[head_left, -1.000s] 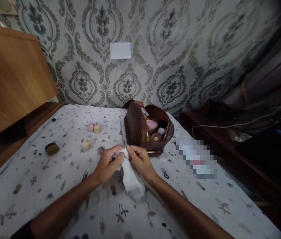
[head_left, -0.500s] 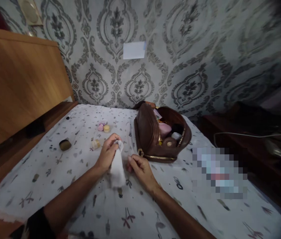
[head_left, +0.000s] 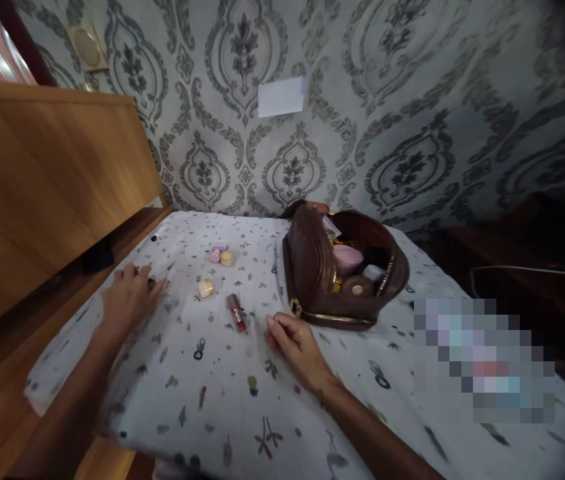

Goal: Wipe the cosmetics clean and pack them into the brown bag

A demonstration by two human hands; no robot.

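Observation:
My left hand [head_left: 128,295] reaches over a small dark rounded object [head_left: 151,284] at the left of the cloth-covered surface. Its fingers are spread and partly hide that object; I cannot tell whether they touch it. My right hand [head_left: 296,343] rests near the middle with its fingers curled in. What lies inside them, if anything, is hidden. Just left of it is a lipstick-like tube [head_left: 236,313] with a reddish end. Farther back are a small cream-coloured jar [head_left: 205,288], a yellowish jar [head_left: 226,258] and a pink one [head_left: 215,255].
An open brown zipped bag [head_left: 307,260] stands at the back right, holding a pink item [head_left: 347,257] and other small things. A wooden cabinet [head_left: 52,173] borders the left. A patterned wall [head_left: 242,173] closes the back. A blurred-out item [head_left: 487,367] lies at the right.
My left hand has moved left, from the middle to the dark object. The white cloth-like piece it held is no longer visible. The tube now shows on the surface. My right hand stays curled.

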